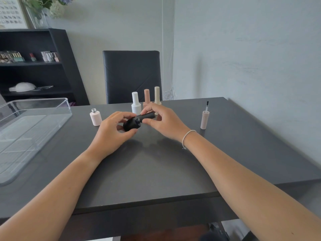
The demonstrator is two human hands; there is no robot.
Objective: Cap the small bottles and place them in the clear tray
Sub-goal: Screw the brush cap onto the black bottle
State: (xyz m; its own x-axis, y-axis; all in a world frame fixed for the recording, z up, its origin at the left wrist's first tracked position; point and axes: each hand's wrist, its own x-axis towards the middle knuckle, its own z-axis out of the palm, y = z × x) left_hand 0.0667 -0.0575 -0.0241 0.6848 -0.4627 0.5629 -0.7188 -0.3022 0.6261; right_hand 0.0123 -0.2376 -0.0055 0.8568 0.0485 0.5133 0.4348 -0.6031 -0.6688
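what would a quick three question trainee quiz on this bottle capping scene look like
1. True or false: the clear tray already holds a bottle.
2. Which bottle stands open with no cap? A the white bottle; B the pale pink bottle; C the black bottle
3. Fill in: the left hand holds the black bottle while the right hand holds its black ____.

Key: 1 false; 2 B; 3 cap
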